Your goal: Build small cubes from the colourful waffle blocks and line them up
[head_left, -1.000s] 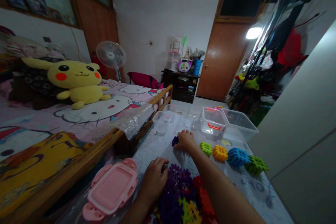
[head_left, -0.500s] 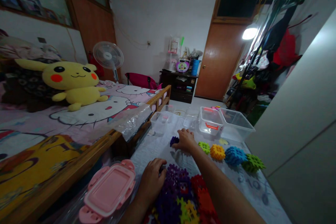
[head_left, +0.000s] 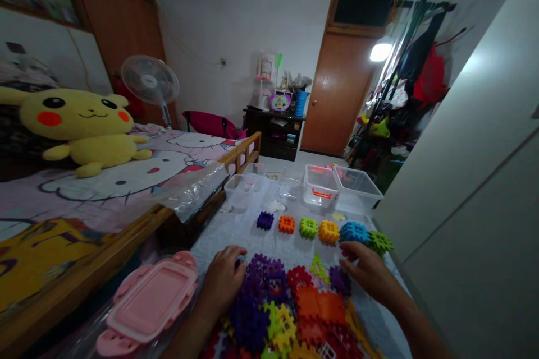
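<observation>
A heap of interlocking plastic blocks in purple, orange, red and yellow lies on the grey mat in front of me. My left hand rests on the heap's left edge, fingers curled against the purple pieces. My right hand hovers at the heap's right side, fingers bent, close to a purple block. Beyond the heap stands a row of assembled cubes: purple, orange, green, yellow-orange, blue and green.
A pink box lid lies at the left by the wooden bed frame. Clear plastic boxes stand past the cube row. A yellow plush toy sits on the bed, a fan behind it. A white cabinet rises on the right.
My right hand has pulled back from the far purple cube to the heap's right side. An orange cube now shows beside the purple one. The view has shifted down and rightward.
</observation>
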